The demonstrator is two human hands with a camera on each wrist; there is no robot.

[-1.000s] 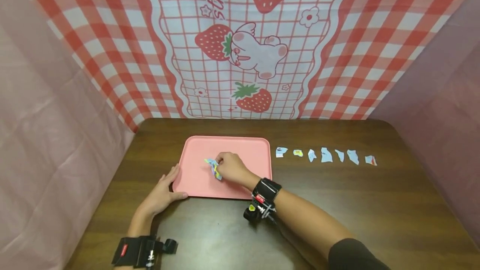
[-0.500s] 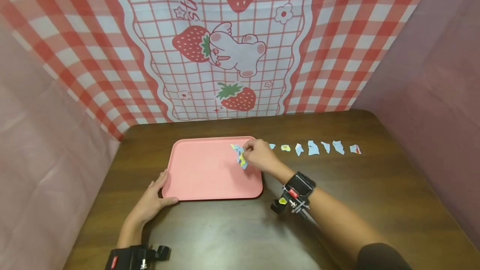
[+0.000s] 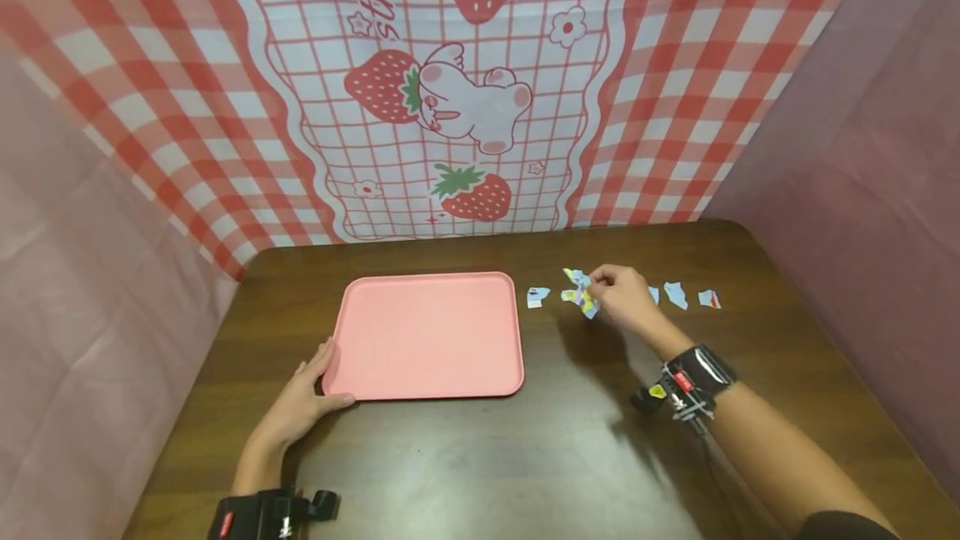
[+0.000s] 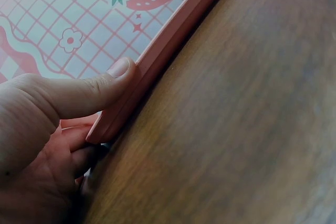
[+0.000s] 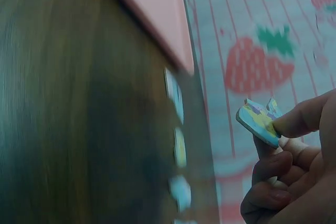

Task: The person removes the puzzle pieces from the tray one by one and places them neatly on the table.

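Observation:
My right hand [image 3: 626, 294] pinches a flat, irregular puzzle piece [image 5: 258, 121], pale blue with yellow and purple, between thumb and fingers. In the head view it overlaps the row of pieces right of the pink tray [image 3: 423, 336]; in the right wrist view it shows some thickness. A small blue-and-yellow piece [image 3: 570, 296] lies just left of it, and further left a blue-and-white piece [image 3: 537, 297]. My left hand [image 3: 296, 398] rests at the tray's front left corner, thumb [image 4: 100, 90] along the front rim and fingers along the left side.
Further right in the row lie a blue piece [image 3: 676, 296] and one with a red patch [image 3: 709, 299]; my right hand hides others. Behind the brown wooden table [image 3: 465, 457] hangs a strawberry-print cloth [image 3: 450, 107].
My right hand has carried the puzzle piece from over the tray to the right, out over the row of pieces. My left hand stays at the tray corner. The head view has shifted.

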